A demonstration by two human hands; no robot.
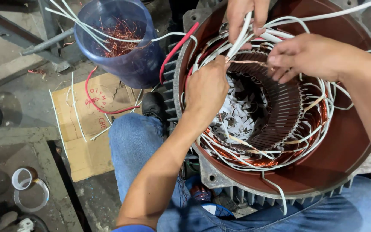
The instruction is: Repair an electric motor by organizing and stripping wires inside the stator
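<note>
A large motor stator [348, 150] with a dark red housing lies open between my knees. Copper windings [318, 124] and white sleeved leads [245, 159] ring its slotted core. My left hand [207, 88] is fisted at the upper left of the winding and grips a bundle of white sleeved leads [213, 49]. My right hand [308, 56] reaches in from the right and pinches a thin tan tape [247, 62] stretched between my two hands. Another person's hand [245, 15] at the top holds several white leads up.
A blue plastic bucket [140, 64] with scrap copper wire stands at the upper left, with a red wire [97, 107] trailing over flattened cardboard [86, 141]. Two tape rings [30, 189] lie on a metal frame at the lower left. White paper scraps [239, 116] fill the stator bore.
</note>
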